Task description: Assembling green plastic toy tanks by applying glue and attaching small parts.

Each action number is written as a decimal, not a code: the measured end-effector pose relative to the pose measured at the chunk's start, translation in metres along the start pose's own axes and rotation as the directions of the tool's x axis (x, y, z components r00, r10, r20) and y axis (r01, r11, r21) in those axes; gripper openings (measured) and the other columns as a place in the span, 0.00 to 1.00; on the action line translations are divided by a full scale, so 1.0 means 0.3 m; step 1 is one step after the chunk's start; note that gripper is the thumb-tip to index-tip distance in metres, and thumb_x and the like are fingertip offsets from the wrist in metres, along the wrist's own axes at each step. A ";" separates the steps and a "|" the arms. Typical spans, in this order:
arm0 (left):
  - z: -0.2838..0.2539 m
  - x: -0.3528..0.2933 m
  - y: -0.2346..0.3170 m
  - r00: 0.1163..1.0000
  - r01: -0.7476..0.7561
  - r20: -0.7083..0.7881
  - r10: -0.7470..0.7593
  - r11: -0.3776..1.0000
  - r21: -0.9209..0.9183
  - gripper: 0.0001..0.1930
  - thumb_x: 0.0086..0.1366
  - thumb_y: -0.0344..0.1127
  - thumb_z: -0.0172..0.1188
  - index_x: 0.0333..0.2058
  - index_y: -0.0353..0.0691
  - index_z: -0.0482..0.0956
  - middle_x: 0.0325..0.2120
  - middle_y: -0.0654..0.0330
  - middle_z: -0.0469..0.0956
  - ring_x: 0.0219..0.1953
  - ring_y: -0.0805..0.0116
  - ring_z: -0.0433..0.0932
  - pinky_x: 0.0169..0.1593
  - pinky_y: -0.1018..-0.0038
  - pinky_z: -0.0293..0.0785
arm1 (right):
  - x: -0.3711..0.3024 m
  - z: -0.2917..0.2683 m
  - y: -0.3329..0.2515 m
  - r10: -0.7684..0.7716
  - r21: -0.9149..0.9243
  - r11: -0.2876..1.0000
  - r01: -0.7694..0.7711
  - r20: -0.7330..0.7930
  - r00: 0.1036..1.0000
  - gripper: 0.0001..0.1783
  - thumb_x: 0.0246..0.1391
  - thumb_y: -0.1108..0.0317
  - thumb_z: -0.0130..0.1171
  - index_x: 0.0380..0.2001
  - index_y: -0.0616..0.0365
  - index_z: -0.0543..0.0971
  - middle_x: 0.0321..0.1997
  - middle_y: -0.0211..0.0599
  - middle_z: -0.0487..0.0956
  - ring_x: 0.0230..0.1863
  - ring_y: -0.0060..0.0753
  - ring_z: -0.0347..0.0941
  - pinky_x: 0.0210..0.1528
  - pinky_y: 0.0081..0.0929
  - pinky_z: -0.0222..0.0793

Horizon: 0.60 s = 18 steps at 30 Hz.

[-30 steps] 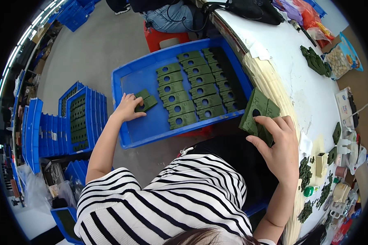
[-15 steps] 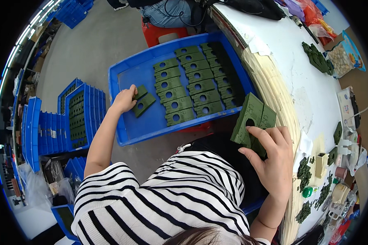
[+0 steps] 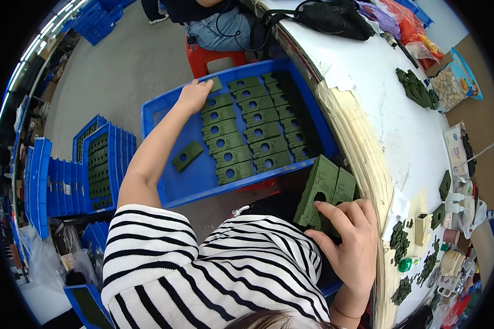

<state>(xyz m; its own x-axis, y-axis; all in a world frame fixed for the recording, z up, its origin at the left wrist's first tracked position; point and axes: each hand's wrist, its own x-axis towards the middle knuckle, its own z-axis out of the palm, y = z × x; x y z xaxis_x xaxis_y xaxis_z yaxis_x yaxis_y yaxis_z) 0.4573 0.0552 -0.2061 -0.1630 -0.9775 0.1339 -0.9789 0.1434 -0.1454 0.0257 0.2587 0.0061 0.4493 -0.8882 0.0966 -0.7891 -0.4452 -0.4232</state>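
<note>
My left hand point(image 3: 196, 94) reaches to the far end of a blue tray point(image 3: 173, 198), its fingers pinched on a green plate point(image 3: 216, 84) at the head of the left column. Rows of flat green plates, each with a round hole, fill the tray's middle and right side. One loose green plate point(image 3: 187, 156) lies askew near the tray's left side. Beside the table edge, my right hand point(image 3: 343, 236) grips a stack of green plates point(image 3: 325, 192), the thumb and index finger near a hole. The stack is tilted; its underside is hidden.
A white worktable point(image 3: 368, 109) with a layered, worn edge runs along the right. On it lie small dark green parts point(image 3: 399, 241), a black mesh bag point(image 3: 335, 19) and a bag of pale pieces point(image 3: 450, 88). Blue crates point(image 3: 110, 170) stand stacked at left; a person sits on a red stool point(image 3: 203, 60) beyond.
My left hand has carried one green plate from the tray's left side to the far end of the left column. The right hand with its stack sits slightly lower and farther left in view.
</note>
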 end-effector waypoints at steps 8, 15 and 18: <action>0.062 0.064 0.054 0.992 -0.026 0.124 0.005 0.985 0.170 0.16 0.56 0.28 0.55 0.44 0.40 0.70 0.36 0.55 0.80 0.47 0.54 0.74 0.44 0.63 0.74 | -0.026 0.009 0.013 0.016 0.034 0.999 -0.017 0.021 1.000 0.22 0.41 0.60 0.69 0.43 0.51 0.81 0.30 0.31 0.71 0.38 0.37 0.64 0.42 0.33 0.62; 0.106 0.059 0.043 0.997 -0.048 0.075 0.033 0.977 0.209 0.12 0.58 0.29 0.53 0.42 0.40 0.72 0.36 0.56 0.81 0.49 0.58 0.73 0.47 0.66 0.69 | -0.024 0.020 0.020 -0.013 0.041 0.999 0.012 0.013 1.000 0.22 0.42 0.59 0.69 0.43 0.51 0.81 0.30 0.30 0.71 0.37 0.37 0.64 0.41 0.33 0.61; 0.104 0.047 0.044 0.994 0.054 0.086 -0.061 0.995 0.081 0.11 0.59 0.30 0.51 0.42 0.42 0.71 0.35 0.55 0.81 0.48 0.57 0.73 0.46 0.62 0.70 | -0.024 0.023 0.023 -0.006 0.055 0.998 0.005 0.013 1.000 0.23 0.40 0.60 0.69 0.42 0.52 0.81 0.29 0.32 0.72 0.36 0.38 0.64 0.41 0.33 0.62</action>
<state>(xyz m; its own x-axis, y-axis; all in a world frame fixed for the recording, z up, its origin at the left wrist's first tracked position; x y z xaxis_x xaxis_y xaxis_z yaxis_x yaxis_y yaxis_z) 0.4459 0.0386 -0.2369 -0.0923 -0.9940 0.0580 -0.9730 0.0776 -0.2174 0.0197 0.2628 -0.0037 0.4593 -0.8840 0.0870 -0.7625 -0.4426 -0.4719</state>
